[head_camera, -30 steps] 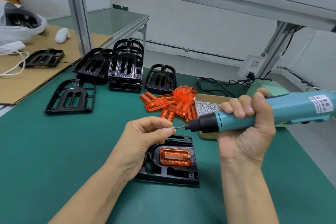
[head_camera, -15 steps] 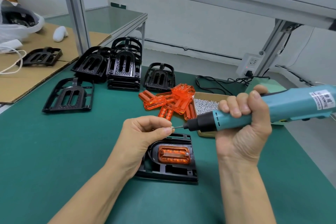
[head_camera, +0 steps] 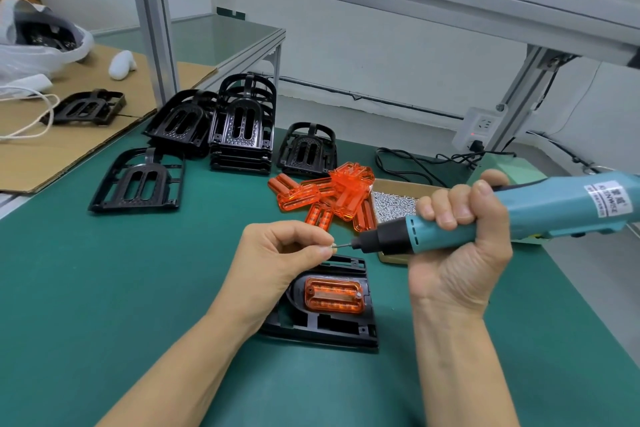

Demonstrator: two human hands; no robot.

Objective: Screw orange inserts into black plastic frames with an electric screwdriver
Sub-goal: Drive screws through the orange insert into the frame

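Note:
A black plastic frame (head_camera: 332, 329) lies on the green mat in front of me with an orange insert (head_camera: 334, 295) seated in it; a screw shows at the insert's right end. My right hand (head_camera: 457, 253) grips a teal electric screwdriver (head_camera: 519, 215), held roughly level and pointing left. My left hand (head_camera: 280, 253) pinches a small screw (head_camera: 333, 246) at the tip of the screwdriver's bit, just above the frame. Part of the frame is hidden under my left hand.
A pile of loose orange inserts (head_camera: 332, 196) lies behind the frame, beside a cardboard tray of screws (head_camera: 394, 204). Stacked and single black frames (head_camera: 242, 128) stand further back and left. Cables, a power socket (head_camera: 479, 130) and an aluminium post sit at the back right.
Both hands stay nearly still, with the screw held at the bit tip. The view has shifted only slightly.

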